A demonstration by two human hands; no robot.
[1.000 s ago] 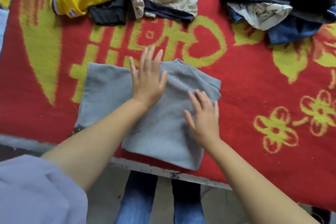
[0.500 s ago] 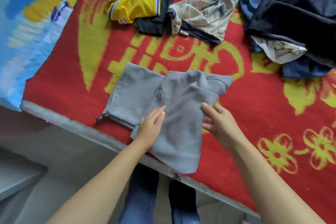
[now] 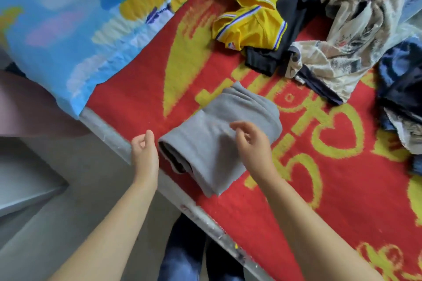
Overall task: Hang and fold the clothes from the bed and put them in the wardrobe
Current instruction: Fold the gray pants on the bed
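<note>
A grey garment (image 3: 214, 134) lies folded into a narrow stack on the red and yellow blanket (image 3: 319, 189), close to the bed's near edge. My left hand (image 3: 144, 151) hovers just left of the stack, fingers loosely curled and holding nothing. Over the top of the stack is my right hand (image 3: 252, 141), fingers bent and relaxed; they look just off the cloth. Unfolded clothes lie farther back: a yellow jersey (image 3: 251, 25), a black garment (image 3: 287, 36), a cream printed shirt (image 3: 351, 36) and dark blue clothes (image 3: 402, 89).
A blue patterned sheet (image 3: 75, 29) covers the bed's left part. The bed's grey edge (image 3: 109, 130) runs diagonally from upper left to lower right. Grey floor and my jeans-clad legs (image 3: 182, 258) are below it. A pale ledge (image 3: 25, 191) sits at the left.
The grey garment was folded over from a wide flat shape into a narrow stack. Both hands have come off it, and the view has swung left and tilted.
</note>
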